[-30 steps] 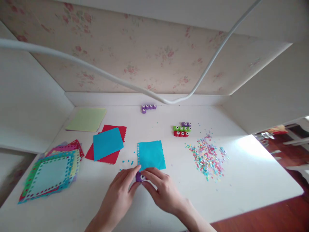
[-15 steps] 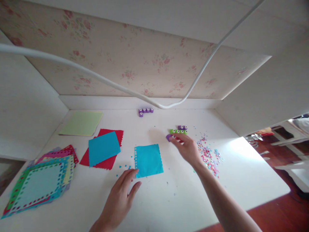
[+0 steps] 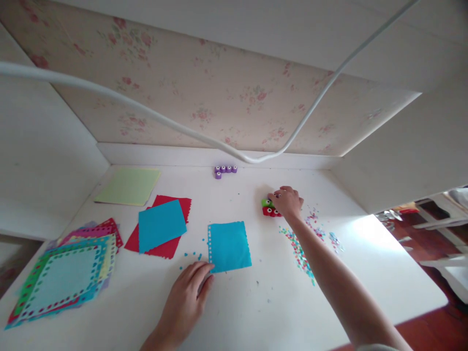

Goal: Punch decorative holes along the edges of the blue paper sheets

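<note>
A square of blue paper (image 3: pixel 230 247) lies on the white table, with a row of small holes down its left edge and scalloped cuts on the right. My left hand (image 3: pixel 186 297) is at its lower left corner, fingertips and thumb closed on the edge. My right hand (image 3: pixel 287 201) reaches over a cluster of small craft punches, fingers around a purple punch (image 3: pixel 277 194) that they mostly hide. Beside it show green punches (image 3: pixel 265 203) and, nearer me, red punches (image 3: pixel 269 212). Small blue paper bits (image 3: pixel 194 255) lie left of the square.
Purple punches (image 3: pixel 225 169) stand at the back. To the left are a blue sheet on red sheets (image 3: pixel 161 225), pale green paper (image 3: pixel 127 186) and a pile of punched colored sheets (image 3: pixel 69 275). Confetti (image 3: pixel 300 251) is scattered by my right forearm. A white cable (image 3: pixel 175 126) hangs across the view.
My right hand has carried the purple punch away from me and right, to the back of the cluster, uncovering the red punches. My left thumb and fingers have closed at the paper's corner.
</note>
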Demonstrator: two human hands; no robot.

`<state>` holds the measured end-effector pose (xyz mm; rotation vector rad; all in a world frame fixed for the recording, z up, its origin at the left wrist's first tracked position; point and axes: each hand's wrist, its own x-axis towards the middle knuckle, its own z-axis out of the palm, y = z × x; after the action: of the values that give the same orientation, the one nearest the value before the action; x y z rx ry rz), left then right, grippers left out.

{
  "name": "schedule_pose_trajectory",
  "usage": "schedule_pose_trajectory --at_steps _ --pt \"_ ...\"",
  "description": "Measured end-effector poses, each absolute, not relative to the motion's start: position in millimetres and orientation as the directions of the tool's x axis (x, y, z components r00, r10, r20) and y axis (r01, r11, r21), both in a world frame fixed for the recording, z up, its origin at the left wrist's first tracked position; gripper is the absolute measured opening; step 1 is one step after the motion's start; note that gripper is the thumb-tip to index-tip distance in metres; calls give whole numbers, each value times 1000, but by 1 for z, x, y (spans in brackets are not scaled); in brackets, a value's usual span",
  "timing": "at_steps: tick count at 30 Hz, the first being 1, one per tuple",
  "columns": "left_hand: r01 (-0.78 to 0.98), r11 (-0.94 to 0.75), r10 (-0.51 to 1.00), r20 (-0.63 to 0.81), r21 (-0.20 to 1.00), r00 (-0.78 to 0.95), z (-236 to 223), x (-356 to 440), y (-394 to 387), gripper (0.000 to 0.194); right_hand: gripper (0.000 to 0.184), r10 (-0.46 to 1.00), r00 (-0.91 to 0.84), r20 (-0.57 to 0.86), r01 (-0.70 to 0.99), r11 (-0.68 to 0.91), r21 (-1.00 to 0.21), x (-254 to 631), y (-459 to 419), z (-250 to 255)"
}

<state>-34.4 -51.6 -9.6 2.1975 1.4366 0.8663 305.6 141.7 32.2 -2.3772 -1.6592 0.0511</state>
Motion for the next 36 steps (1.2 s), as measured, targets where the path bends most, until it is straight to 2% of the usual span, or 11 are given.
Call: schedule_pose_trajectory --at_steps 4,6,9,13,18,23,27,32,34,36 --pt "682 -412 911 289 604 293 -8 -35 -51 22 33 932 353 87 923 -332 -193 305 141 34" --pt "681 -408 913 284 608 293 -7 -35 -50 22 37 930 347 125 928 -321 -187 301 141 38" --pt "682 -410 912 279 606 301 -8 -35 -49 22 39 961 218 171 958 -177 -228 286 143 46" --pt "669 -440 898 315 599 309 -8 -35 -49 21 38 995 -30 94 946 59 -320 243 160 48" --pt "619 -403 915 282 674 289 -3 -34 -50 21 49 984 -176 41 919 179 -352 171 202 36" --pt "548 -263 959 153 794 239 2 -35 -51 18 38 981 -195 14 914 187 -361 128 229 29" --pt "522 -219 967 112 824 229 4 -36 -51 17 29 976 -219 18 893 208 -399 122 225 36" --pt "472 -92 994 50 877 101 2 -38 -52 19 34 915 -400 57 776 372 -509 125 162 50" --pt "450 -49 999 48 892 14 -1 -38 -52 20 31 804 -580 129 570 514 -641 128 120 52" --pt "449 -41 997 68 892 -44 -5 -38 -51 26 32 714 -691 112 476 566 -673 132 80 50"
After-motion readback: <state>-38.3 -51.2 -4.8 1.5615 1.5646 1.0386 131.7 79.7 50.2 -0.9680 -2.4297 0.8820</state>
